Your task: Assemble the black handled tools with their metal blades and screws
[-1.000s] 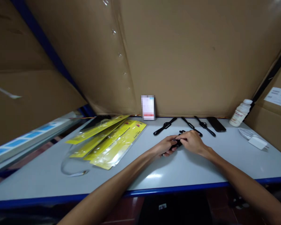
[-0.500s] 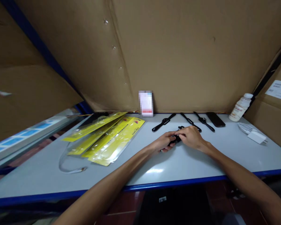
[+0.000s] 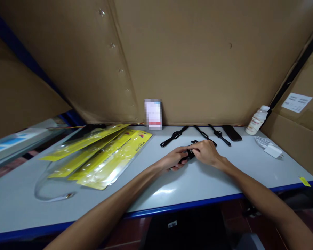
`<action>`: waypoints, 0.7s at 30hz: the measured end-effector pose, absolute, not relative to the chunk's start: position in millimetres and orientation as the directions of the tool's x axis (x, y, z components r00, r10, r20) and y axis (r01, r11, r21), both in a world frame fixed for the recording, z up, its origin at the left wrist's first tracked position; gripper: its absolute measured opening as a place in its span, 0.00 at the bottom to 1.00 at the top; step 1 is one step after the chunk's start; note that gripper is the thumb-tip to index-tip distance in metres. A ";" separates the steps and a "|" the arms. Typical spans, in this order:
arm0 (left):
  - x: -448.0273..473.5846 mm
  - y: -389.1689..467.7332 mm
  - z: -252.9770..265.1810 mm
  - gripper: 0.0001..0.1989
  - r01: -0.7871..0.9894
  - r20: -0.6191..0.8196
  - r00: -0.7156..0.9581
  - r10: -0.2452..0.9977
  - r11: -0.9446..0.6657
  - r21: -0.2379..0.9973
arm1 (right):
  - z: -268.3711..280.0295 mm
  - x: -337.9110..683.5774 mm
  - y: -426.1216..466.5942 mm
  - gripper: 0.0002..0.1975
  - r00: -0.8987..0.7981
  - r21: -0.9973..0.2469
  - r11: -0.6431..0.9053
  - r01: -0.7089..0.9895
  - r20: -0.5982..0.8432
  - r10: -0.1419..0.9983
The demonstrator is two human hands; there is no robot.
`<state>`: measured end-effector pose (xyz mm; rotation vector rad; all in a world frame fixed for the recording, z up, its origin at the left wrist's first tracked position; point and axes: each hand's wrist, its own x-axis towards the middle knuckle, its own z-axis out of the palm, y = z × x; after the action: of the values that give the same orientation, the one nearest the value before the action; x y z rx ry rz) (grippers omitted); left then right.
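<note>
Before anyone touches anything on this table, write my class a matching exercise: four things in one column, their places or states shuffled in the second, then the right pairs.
Things
1. Black object
2. Yellow packages
3. Bottle
4. White charger

Places and states
A. Standing near the back of the table, on the right
B. Lying on the right with a white cable beside it
C. Held in the left hand, with the right hand touching it
D. Overlapping one another on the left

Right pairs
1-C, 2-D, 3-A, 4-B

Dim scene; white glare on tabletop [image 3: 211, 184] (near front); screen [image 3: 153, 113] pixelated
</note>
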<state>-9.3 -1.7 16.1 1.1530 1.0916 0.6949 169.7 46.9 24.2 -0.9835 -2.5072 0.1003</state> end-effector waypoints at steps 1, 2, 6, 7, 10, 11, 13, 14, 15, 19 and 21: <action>-9.2 -1.9 16.3 0.17 0.085 -0.313 0.351 0.882 0.303 0.949 | 25.6 170.1 46.9 0.18 -0.637 -0.205 0.731 0.651 0.375 0.673; -9.2 -2.2 16.7 0.18 0.081 -0.315 0.349 0.883 0.307 0.948 | 26.9 170.5 46.8 0.17 -0.627 -0.186 0.717 0.672 0.374 0.684; -9.4 -2.4 17.2 0.18 0.074 -0.323 0.344 0.882 0.317 0.946 | 27.9 170.5 46.5 0.14 -0.614 -0.146 0.690 0.708 0.354 0.705; -9.7 -2.2 16.8 0.17 0.072 -0.320 0.346 0.882 0.315 0.946 | 27.1 170.1 46.2 0.14 -0.623 -0.157 0.699 0.697 0.349 0.700; -10.3 -1.2 15.1 0.15 0.072 -0.300 0.359 0.884 0.295 0.953 | 24.5 168.9 45.1 0.15 -0.664 -0.227 0.746 0.625 0.348 0.662; -10.4 -1.0 14.9 0.14 0.073 -0.297 0.361 0.884 0.290 0.954 | 24.1 168.8 44.9 0.16 -0.674 -0.245 0.759 0.604 0.351 0.650; -10.1 -1.1 15.1 0.15 0.080 -0.304 0.359 0.882 0.296 0.952 | 24.6 169.2 44.8 0.18 -0.674 -0.239 0.762 0.602 0.359 0.645; -9.8 -1.2 15.4 0.16 0.083 -0.313 0.353 0.882 0.304 0.949 | 25.4 169.7 45.0 0.18 -0.664 -0.219 0.751 0.623 0.359 0.655; -9.5 -1.5 15.9 0.17 0.087 -0.324 0.343 0.882 0.314 0.946 | 26.3 170.2 45.3 0.17 -0.650 -0.194 0.734 0.651 0.357 0.671; -8.8 -2.1 17.4 0.19 0.090 -0.346 0.329 0.879 0.335 0.938 | 27.0 171.3 46.7 0.14 -0.614 -0.143 0.686 0.713 0.345 0.710; -8.9 -2.1 17.6 0.17 0.088 -0.338 0.342 0.877 0.329 0.940 | 24.6 170.8 46.9 0.14 -0.636 -0.181 0.716 0.675 0.349 0.688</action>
<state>-8.9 -2.1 17.6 1.1218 1.1068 0.6855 170.8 46.9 24.6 -1.0531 -2.5277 0.0462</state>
